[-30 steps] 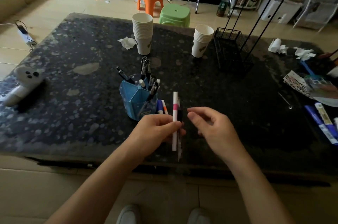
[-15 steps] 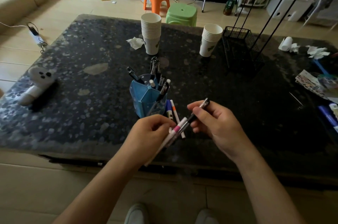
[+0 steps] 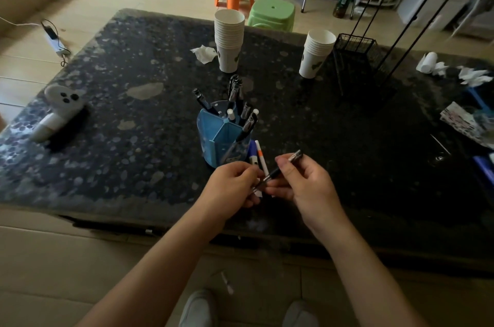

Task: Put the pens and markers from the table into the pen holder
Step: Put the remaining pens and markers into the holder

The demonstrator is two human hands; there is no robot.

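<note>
Near the frame's centre, the right hand (image 3: 302, 185) pinches a black pen (image 3: 278, 171) angled up-right, probably to aim it at the blue pen holder (image 3: 222, 139) just above; the left hand (image 3: 232, 187) grips a white marker (image 3: 258, 191), apparently next.

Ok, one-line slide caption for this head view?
Both hands, left hand and right hand, grip a black pen just in front of the blue pen holder on the dark table.
</note>
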